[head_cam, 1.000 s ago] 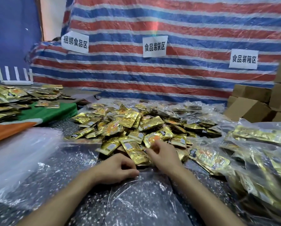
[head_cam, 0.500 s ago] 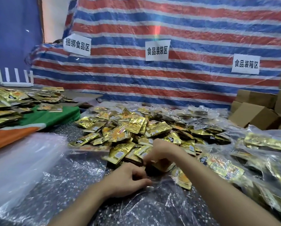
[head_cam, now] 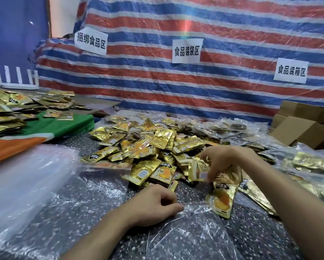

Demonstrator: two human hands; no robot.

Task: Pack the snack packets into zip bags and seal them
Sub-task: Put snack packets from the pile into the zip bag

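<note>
A striped tarp [head_cam: 176, 87] in red, blue and white fills the view from 10 to 2 o'clock, with three white paper signs [head_cam: 187, 51] fixed to it. Below it, a dark speckled table [head_cam: 78, 209] runs across the lower half. A loose pile of snack packets [head_cam: 148, 145] in gold foil lies at the centre. At 9 o'clock sits a cloudy stack of empty bags [head_cam: 26, 177]; behind it, a green and orange cloth [head_cam: 54, 128] carries more gold packets. At 3 o'clock lie filled bags [head_cam: 311, 164], and beyond them cardboard boxes [head_cam: 304, 126].

A clear zip bag [head_cam: 191, 235] lies flat on the table at 6 o'clock. The left hand [head_cam: 153, 205], fingers curled, pinches the bag's rim between thumb and fingers; the bag spreads toward 4 o'clock of that hand. The right hand [head_cam: 225, 158], at 1 o'clock of the left hand, grips a handful of packets [head_cam: 200, 169] lifted off the near edge of the pile, fingers closed round them. One gold packet [head_cam: 221, 199] hangs beneath the handful, at 6 o'clock of the right hand, just beside the bag's mouth.
</note>
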